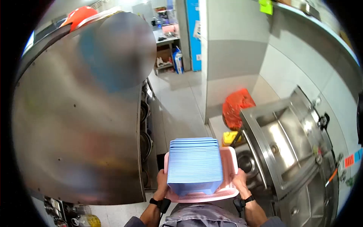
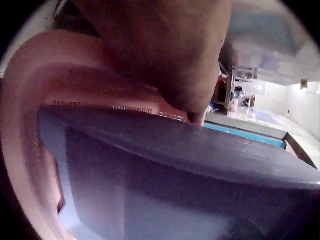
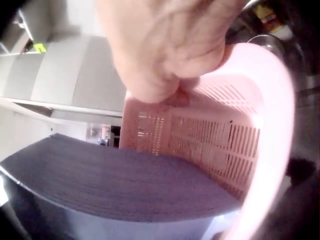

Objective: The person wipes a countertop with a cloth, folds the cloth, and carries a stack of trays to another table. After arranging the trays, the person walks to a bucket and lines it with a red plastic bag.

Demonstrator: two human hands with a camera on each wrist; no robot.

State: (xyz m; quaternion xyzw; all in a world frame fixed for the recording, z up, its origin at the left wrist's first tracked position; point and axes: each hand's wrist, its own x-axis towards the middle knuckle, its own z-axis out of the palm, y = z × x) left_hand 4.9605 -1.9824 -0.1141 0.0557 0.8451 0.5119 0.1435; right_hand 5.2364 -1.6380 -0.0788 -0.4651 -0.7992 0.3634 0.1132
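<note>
A pink plastic basket point(image 1: 229, 166) with slotted walls is held in front of the person's body. Inside it, toward the left, stands a tall stack of nested blue plastic bins point(image 1: 194, 162). The left hand point(image 1: 162, 182) grips the basket's left rim, and the right hand point(image 1: 240, 179) grips the right rim. From the left wrist, the left hand point(image 2: 165, 55) curls over the rim close beside the blue stack. In the right wrist view the right hand's point(image 3: 170, 50) fingertips hook over the wall into the basket, with a gap between them and the bins.
A large steel cabinet point(image 1: 83, 132) borders the left side. At the right stands a steel sink point(image 1: 283, 143) with a front rail. A tiled floor point(image 1: 177, 102) runs ahead between them, past a red bag point(image 1: 237, 108) and a wall corner, to a table point(image 1: 166, 39) with items.
</note>
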